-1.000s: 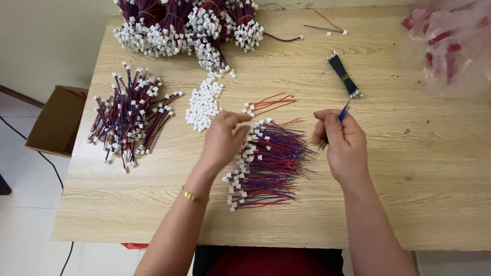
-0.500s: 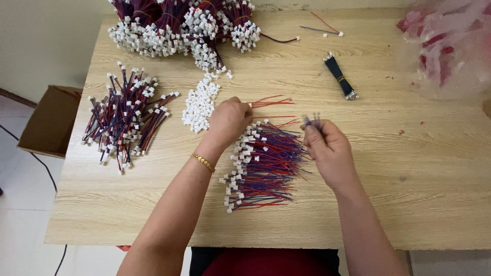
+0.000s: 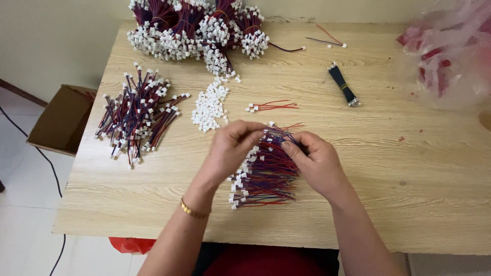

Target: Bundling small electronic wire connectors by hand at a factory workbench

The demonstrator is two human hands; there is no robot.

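My left hand (image 3: 231, 148) and my right hand (image 3: 314, 161) meet over a loose pile of red and blue wires with white connectors (image 3: 263, 176) on the wooden table (image 3: 388, 168). Together the fingertips pinch a thin wire piece with a white connector (image 3: 270, 134) just above the pile. A heap of loose white connectors (image 3: 209, 105) lies just beyond my left hand. A small red wire pair (image 3: 271, 106) rests past the hands.
A finished pile of wired connectors (image 3: 135, 115) lies at the left. Large bundles (image 3: 197, 28) line the far edge. A black wire bundle (image 3: 343, 84) and a pink plastic bag (image 3: 452, 53) sit to the right. A cardboard box (image 3: 64, 120) stands on the floor at left.
My left hand has drawn back from the white connector heap toward the pile. My right hand moved left to meet it, and both now pinch one wire piece together.
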